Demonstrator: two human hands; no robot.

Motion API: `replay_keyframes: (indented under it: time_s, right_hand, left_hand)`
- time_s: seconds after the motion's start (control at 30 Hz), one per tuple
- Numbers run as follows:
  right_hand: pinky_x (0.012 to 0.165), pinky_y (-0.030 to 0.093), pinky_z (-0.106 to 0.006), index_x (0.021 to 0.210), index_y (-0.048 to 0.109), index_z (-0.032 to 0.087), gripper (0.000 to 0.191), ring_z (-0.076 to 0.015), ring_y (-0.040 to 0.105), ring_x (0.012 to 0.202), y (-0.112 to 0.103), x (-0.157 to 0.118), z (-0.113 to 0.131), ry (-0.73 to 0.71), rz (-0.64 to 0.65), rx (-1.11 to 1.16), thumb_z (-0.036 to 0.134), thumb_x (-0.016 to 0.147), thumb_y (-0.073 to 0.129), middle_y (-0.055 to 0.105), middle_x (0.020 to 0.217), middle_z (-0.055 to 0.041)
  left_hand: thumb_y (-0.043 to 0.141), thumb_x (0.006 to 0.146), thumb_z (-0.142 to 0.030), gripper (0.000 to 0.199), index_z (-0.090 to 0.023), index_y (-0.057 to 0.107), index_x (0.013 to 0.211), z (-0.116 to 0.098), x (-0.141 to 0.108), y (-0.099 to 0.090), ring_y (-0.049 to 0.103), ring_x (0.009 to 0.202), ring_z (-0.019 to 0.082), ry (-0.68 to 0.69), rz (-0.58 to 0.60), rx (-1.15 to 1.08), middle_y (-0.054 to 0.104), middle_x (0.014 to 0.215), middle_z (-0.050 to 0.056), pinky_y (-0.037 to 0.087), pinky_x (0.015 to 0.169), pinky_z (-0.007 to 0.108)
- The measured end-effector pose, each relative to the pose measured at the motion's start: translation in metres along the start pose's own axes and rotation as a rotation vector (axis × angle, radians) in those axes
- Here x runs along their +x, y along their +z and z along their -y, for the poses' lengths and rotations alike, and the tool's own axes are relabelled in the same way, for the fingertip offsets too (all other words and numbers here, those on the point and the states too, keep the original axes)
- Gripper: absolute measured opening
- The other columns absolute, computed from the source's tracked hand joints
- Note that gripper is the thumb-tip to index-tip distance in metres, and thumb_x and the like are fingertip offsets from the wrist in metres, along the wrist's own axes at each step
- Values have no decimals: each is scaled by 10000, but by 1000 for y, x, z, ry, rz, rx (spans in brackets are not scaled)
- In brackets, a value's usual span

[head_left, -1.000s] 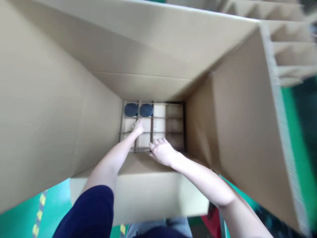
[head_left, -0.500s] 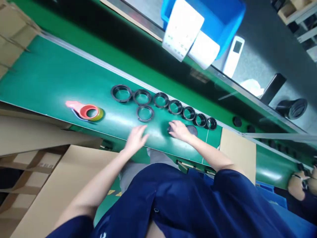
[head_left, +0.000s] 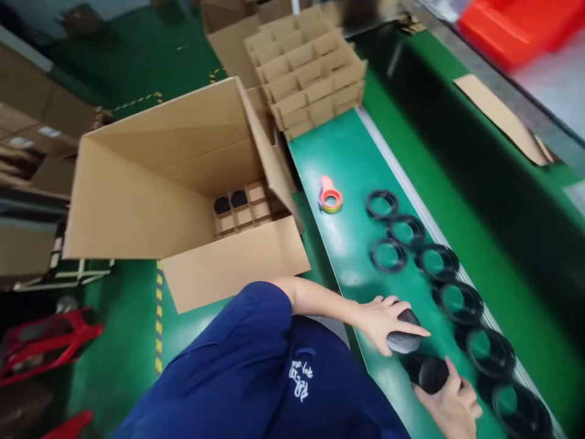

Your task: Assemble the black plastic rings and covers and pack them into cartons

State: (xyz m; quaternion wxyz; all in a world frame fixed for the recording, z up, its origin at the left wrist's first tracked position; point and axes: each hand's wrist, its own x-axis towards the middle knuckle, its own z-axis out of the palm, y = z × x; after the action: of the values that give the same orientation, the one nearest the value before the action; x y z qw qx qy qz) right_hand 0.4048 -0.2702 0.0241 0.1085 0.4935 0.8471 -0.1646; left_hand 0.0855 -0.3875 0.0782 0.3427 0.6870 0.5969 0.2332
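My left hand (head_left: 381,323) is curled round a black round part (head_left: 406,335), its thumb and fingers on either side. Just nearer to me, my right hand (head_left: 450,399) grips another black cylindrical part (head_left: 433,374) from its outer side. Both parts are low over the green bench, and I cannot tell whether they touch it. Beyond my hands runs a row of black rings (head_left: 457,302), deeper toward the near end. One separate ring (head_left: 389,255) lies beside the row, on my left hand's side.
An open carton (head_left: 137,207) stands left of the bench, with cardboard dividers and black round parts (head_left: 238,198) in two cells. A red tape dispenser (head_left: 331,198) lies on the bench (head_left: 315,152). Stacked cardboard dividers (head_left: 315,73) sit at its far end. A red bin (head_left: 516,30) is above right.
My view has swung left, bringing the carton into sight. My left hand was free over the bench and now holds a black part. My right hand still has one, close by the left.
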Motion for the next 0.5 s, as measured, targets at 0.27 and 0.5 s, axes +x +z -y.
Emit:
replay_keyframes:
  time_s: [0.27,0.5]
  right_hand:
    - [1199,400,-564,1605,218,355,1081,-409,389,1481,-65,37,330,-839,616,210,378,668,756,351,1556,-131]
    - [1169,366,-625,1648,175,292,1188,-436,291,1490,53,55,704,-1042,495,157,403,660,826,237,1583,-192]
  left_hand:
    - [801,723,-452,931,-344,390,1552,94,-288,-107,315,1463,419,-455,-945,84,236,1604,151,321,1207,617]
    - [834,737,-465,949,-342,406,1574,303,-455,-161,227,1489,492,-1335,-1019,66,177,1643,171,341,1168,666]
